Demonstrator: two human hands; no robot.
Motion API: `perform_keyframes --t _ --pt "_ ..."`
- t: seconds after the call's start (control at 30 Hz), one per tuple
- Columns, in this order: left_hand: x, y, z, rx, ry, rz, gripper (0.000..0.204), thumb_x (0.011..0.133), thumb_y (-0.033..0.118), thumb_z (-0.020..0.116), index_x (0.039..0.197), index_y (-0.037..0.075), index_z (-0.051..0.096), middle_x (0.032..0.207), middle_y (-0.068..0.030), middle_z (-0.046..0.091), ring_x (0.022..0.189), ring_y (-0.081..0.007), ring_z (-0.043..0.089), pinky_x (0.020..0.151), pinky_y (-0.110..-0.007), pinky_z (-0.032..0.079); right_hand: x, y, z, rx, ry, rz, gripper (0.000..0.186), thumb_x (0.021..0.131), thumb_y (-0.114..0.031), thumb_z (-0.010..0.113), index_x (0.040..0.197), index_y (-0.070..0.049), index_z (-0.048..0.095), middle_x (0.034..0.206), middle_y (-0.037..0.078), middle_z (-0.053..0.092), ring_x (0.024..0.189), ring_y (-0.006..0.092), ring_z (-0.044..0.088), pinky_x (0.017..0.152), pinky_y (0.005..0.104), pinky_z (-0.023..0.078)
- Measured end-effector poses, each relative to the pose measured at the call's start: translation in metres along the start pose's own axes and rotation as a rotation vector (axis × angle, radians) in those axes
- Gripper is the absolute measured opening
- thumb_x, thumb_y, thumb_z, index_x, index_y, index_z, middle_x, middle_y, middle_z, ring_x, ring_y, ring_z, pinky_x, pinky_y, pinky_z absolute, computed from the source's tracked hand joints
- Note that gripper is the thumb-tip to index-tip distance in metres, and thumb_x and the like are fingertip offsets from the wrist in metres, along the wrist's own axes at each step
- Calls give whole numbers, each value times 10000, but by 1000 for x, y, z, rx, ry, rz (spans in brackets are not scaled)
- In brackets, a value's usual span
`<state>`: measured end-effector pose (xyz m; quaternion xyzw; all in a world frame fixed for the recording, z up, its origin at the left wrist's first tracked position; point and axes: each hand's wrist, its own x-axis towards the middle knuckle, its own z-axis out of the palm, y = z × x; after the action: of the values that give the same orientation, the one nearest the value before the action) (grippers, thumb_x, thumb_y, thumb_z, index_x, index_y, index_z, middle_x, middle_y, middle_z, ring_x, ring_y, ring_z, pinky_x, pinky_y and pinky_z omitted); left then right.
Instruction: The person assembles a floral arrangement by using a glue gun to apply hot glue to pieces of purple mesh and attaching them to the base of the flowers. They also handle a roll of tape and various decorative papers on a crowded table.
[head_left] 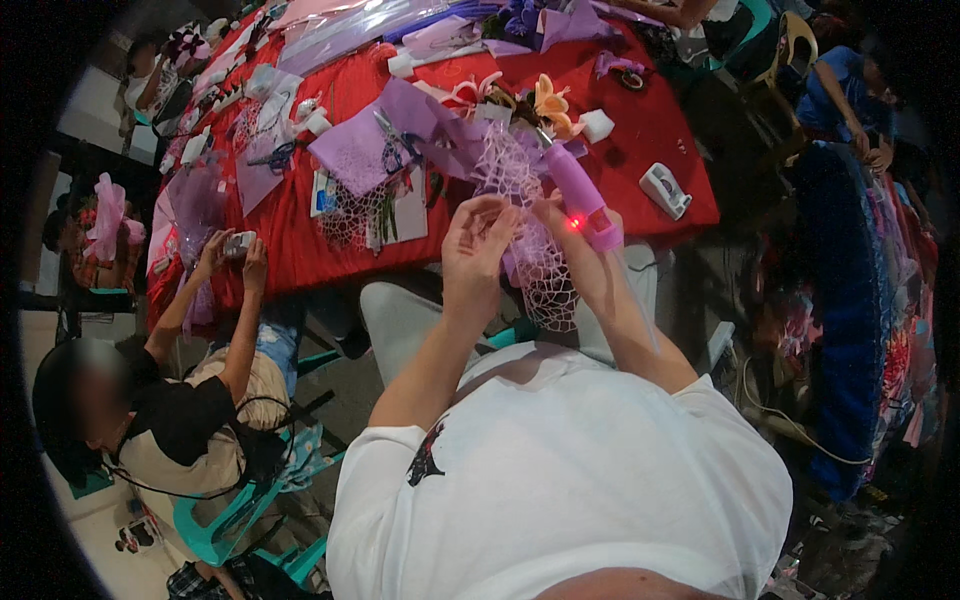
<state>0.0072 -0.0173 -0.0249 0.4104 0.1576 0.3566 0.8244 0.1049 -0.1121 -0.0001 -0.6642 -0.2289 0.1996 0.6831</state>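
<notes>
My left hand [480, 240] has curled fingers pinched on pale lavender mesh netting [545, 285], which hangs down between my knees. Just right of it, my right hand [558, 222] is closed around a pink glue gun [570, 175] with a glowing red light, its nozzle angled up toward the table and its cord trailing along my forearm. Part of the mesh lies behind both hands, and my right fingers are largely hidden. Beyond them, peach artificial flowers [550, 100] and purple wrapping sheets [350, 145] lie on the red-covered table [685, 200].
Scissors [398, 152], a white tape dispenser [663, 190] and white blocks [596, 125] lie on the table. At my left a seated person [180, 430] holds a small device [238, 244]. A blue draped bundle [830, 330] stands at right, near another person [840, 90].
</notes>
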Motion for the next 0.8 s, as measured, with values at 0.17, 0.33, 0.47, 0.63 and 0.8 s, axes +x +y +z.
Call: perform_keyframes --t 0.17,0.33,0.47,0.63,0.8 --pt "-3 8 0 187 -60 65 114 884 16 638 994 -2 616 963 -58 645 897 -110 601 840 -249 480 -2 0 1 -79 29 -129 138 809 -85 732 872 0 644 864 57 575 766 122 564 687 244 452" --pt "2 5 0 59 -78 33 178 854 -31 641 1024 4 603 1015 -81 651 974 -150 618 907 -281 486 -5 -2 1 -113 -31 -350 127 818 -85 720 891 8 675 914 75 564 819 166 565 730 273 458" --pt "2 8 -8 -81 -64 -74 282 818 -63 652 1070 15 552 1037 -93 634 985 -183 627 911 -298 498 -7 7 5 -48 -53 -371 151 761 -17 740 891 7 667 907 67 558 802 158 557 697 261 453" --pt "6 4 -25 -136 -128 -36 349 801 -77 657 1073 37 469 1032 -99 609 986 -194 629 894 -304 511 -10 0 6 -246 -132 -466 164 716 62 707 870 32 660 908 76 549 832 164 572 723 270 485" --pt "1 6 -13 -147 -76 -3 319 821 -85 634 1015 56 424 1024 -107 608 961 -181 629 867 -302 518 -10 12 4 74 -166 -242 164 791 83 650 951 44 638 1004 66 531 872 143 569 763 229 484"
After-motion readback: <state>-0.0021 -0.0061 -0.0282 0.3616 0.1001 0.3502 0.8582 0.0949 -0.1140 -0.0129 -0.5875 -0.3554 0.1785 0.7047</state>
